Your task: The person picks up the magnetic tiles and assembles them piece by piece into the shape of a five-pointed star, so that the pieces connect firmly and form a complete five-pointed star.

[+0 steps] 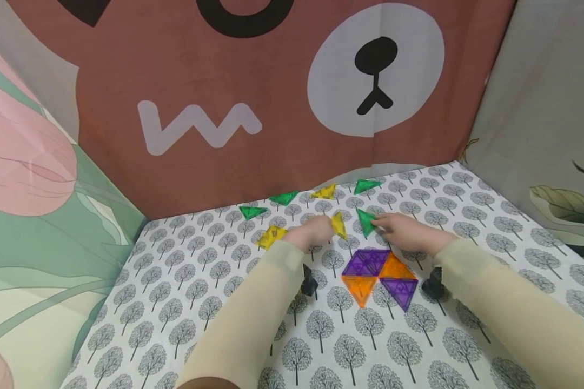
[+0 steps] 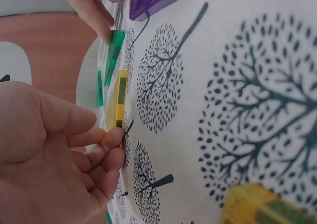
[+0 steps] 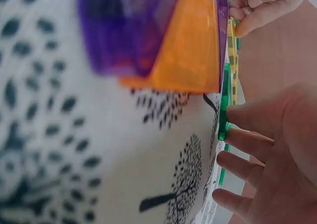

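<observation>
My left hand (image 1: 316,231) pinches the lower corner of a translucent yellow triangle tile (image 1: 339,226), with its fingers curled at the edge in the left wrist view. Just to the right, my right hand (image 1: 404,231) holds a green triangle tile (image 1: 366,222) between thumb and index finger; its other fingers are spread in the right wrist view. These two tiles stand a small gap apart. Nearer to me, purple tiles (image 1: 367,263), an orange tile (image 1: 396,266), another orange tile (image 1: 360,289) and a purple tile (image 1: 400,290) lie edge to edge as part of a ring.
Along the back lie green tiles (image 1: 253,211), a yellow tile (image 1: 324,192) and a green tile (image 1: 367,186). Another yellow tile (image 1: 271,236) is left of my left hand. The tree-print cloth (image 1: 190,324) meets a brown bear-print curtain (image 1: 282,156) behind; printed curtains flank both sides.
</observation>
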Demonstrator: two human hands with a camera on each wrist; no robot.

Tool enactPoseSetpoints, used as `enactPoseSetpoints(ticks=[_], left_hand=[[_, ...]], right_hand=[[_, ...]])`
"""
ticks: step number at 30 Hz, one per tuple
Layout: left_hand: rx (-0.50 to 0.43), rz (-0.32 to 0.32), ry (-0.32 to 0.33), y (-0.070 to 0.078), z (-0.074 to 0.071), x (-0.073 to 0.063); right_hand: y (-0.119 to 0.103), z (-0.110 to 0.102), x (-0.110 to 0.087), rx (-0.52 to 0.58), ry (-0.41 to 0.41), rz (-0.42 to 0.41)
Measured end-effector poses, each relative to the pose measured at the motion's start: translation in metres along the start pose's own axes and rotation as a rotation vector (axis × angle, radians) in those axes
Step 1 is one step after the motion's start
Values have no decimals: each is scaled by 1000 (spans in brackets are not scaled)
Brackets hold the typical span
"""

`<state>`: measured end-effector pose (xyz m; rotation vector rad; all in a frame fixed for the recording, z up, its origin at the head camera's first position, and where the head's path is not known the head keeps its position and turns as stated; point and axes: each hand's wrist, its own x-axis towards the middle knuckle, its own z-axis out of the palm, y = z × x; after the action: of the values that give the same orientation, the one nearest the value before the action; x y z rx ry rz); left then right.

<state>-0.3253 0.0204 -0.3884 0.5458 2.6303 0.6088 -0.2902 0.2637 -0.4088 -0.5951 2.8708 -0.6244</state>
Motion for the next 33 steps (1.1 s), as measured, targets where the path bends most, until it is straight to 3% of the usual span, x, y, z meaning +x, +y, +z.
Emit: enactPoseSetpoints(ticks=[33], left_hand=[[40, 37, -36, 12, 1, 7]], right_hand=[[-18, 6, 19, -44, -42, 38]])
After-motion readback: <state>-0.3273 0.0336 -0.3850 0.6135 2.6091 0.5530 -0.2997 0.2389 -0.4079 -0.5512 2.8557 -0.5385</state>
